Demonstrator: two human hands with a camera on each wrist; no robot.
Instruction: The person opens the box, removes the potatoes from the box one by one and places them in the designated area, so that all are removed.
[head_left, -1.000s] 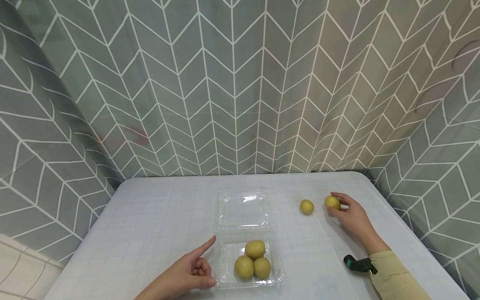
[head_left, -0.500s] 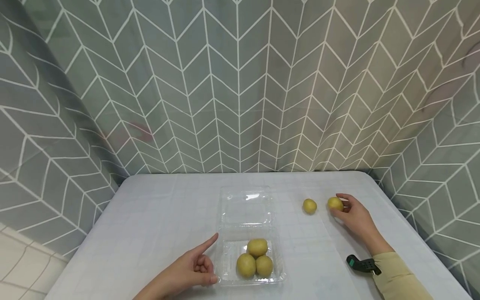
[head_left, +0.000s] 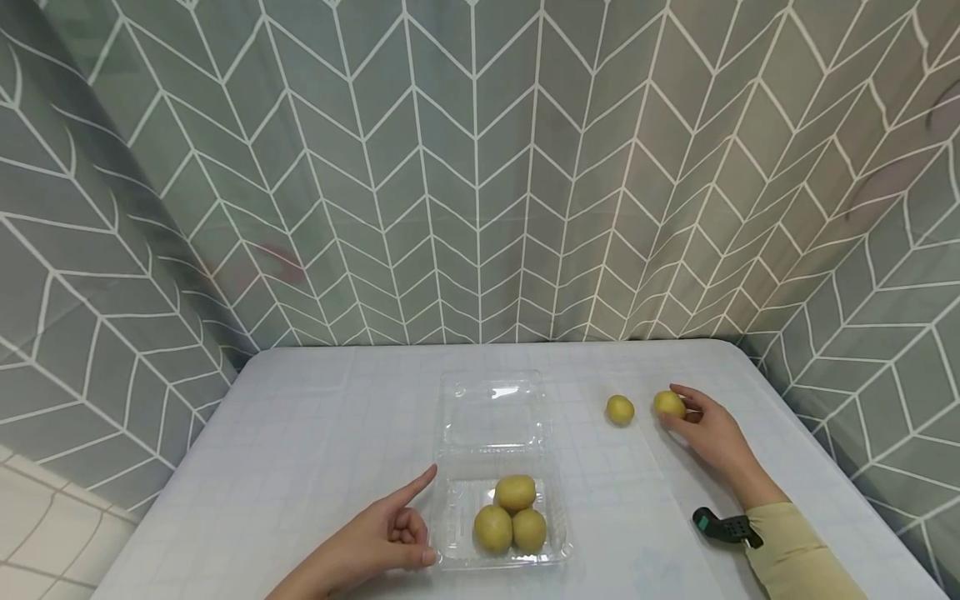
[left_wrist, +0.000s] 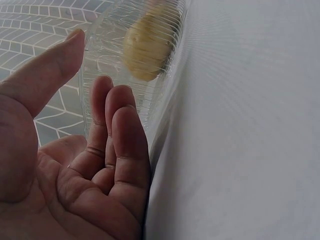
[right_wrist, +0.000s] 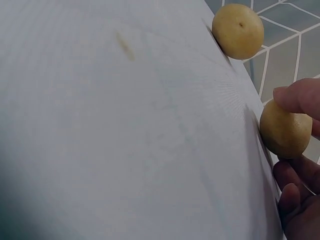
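Note:
My right hand point(head_left: 711, 432) grips a yellow potato point(right_wrist: 286, 129) between thumb and fingers, at or just above the tabletop on the right. A second potato point(head_left: 620, 410) lies a little to its left, apart from the hand. At the front middle, an open clear plastic clamshell box point(head_left: 456, 533) holds three more potatoes point(head_left: 515, 493) in its base; its lid point(head_left: 491, 410) lies back, away from me. Beside the box's left side is my left hand point(head_left: 375, 537), index finger straight and the other fingers loosely bent. Its thumb tip is at the box's front left corner.
A white cloth covers the table point(head_left: 322, 433). Grey curtains point(head_left: 480, 183) with white lines rise behind it and along both sides. A black wrist strap point(head_left: 723, 527) sits by the right sleeve.
The head view has shifted slightly, so everything appears a little further right than a second ago. Both hands keep their poses, with the right still gripping the potato.

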